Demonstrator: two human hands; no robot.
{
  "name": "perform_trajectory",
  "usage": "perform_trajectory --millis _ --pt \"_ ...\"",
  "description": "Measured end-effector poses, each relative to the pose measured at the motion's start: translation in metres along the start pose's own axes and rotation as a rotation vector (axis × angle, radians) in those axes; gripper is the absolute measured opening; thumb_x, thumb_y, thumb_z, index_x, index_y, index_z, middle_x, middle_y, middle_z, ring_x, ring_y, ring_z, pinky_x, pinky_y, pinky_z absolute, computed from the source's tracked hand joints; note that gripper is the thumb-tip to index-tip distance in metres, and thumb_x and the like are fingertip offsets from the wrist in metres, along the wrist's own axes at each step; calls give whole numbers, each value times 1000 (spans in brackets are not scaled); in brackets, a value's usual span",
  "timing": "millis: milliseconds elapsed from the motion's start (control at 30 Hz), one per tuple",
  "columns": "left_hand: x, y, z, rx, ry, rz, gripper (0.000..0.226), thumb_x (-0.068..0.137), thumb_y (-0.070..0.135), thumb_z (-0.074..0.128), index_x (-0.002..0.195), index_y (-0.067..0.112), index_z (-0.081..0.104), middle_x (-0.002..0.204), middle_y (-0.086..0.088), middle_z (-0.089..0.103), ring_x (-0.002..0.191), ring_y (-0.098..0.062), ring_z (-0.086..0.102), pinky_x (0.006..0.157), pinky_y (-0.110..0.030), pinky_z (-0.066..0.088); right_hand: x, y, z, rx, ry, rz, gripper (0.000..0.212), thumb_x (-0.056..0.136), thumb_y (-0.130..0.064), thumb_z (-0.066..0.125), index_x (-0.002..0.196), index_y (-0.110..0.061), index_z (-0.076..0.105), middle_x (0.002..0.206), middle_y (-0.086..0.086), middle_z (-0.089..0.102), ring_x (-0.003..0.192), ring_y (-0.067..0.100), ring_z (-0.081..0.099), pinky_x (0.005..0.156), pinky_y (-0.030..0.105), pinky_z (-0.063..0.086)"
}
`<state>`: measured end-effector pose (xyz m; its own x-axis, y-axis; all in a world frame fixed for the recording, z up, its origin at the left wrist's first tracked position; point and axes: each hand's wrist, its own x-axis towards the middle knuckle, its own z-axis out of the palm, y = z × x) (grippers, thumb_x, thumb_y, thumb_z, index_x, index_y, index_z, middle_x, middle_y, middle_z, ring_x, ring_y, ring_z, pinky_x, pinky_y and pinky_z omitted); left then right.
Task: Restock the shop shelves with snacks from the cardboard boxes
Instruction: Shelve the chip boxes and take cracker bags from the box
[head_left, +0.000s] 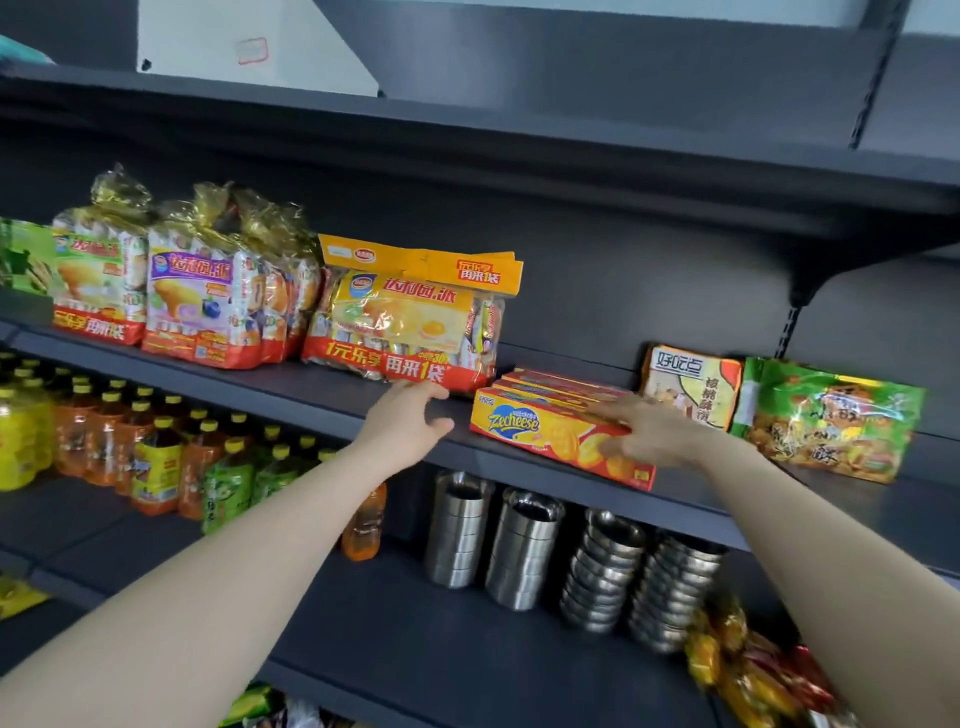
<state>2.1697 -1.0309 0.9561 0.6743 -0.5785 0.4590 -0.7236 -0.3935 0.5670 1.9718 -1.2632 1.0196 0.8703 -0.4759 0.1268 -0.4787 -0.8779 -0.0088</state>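
The Zcheese cracker boxes lie flat in a short row at the front of the middle shelf, between a yellow bag of pies and a walnut biscuit bag, with a green snack bag further right. Judging by this, the stocking is partway along: the cracker boxes and bags are on the shelf, more tied pie bags fill its left end, but bare shelf shows behind and beside the boxes. No cardboard box is in view, so how much remains cannot be told. The right hand, blurred, lies with fingers spread flat over the front box's top, seemingly pressing or squaring it up rather than gripping. The left hand is relaxed and uncurled at the lower edge of the yellow bag, holding nothing; whether it touches the bag is unclear. Both arms reach up and forward, well apart. Drink bottles and stacked steel bowls fill the shelf below.
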Motion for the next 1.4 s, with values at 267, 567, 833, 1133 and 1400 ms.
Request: perform_trajectory --millis 267,567,833,1133,1400 --pt "29 29 48 178 -37 92 58 92 35 63 144 33 37 135 -4 50 121 -27 51 92 -39 43 21 22 41 -119 206 -40 62 93 -42 48 151 -43 27 151 2 35 135 35 38 106 55 38" --pt "33 32 69 228 -23 73 47 96 31 58 141 26 44 131 -3 54 118 -28 53 93 -40 44 36 33 47 -184 228 -97 61 96 -44 44 153 -33 24 152 5 35 134 34 40 101 51 43" --pt "2 17 41 266 13 138 43 97 29 57 138 24 48 132 -4 52 117 -27 53 94 -40 44 7 4 51 -328 457 -112 53 91 -35 41 142 -23 46 129 11 56 119 37 52 97 56 41" --pt "-101 -53 0 377 114 211 41 95 26 58 135 21 51 129 -6 51 115 -32 49 87 -44 46 -66 -102 113 -249 684 -251 47 89 -34 40 127 -12 58 111 14 61 99 39 56 83 47 44" --pt "-254 -187 40 401 -59 37 42 92 25 61 132 20 52 126 -10 52 111 -37 51 84 -50 50 -147 -186 296 -41 382 -274 43 95 -28 42 129 -8 58 114 16 62 99 40 58 83 49 46"
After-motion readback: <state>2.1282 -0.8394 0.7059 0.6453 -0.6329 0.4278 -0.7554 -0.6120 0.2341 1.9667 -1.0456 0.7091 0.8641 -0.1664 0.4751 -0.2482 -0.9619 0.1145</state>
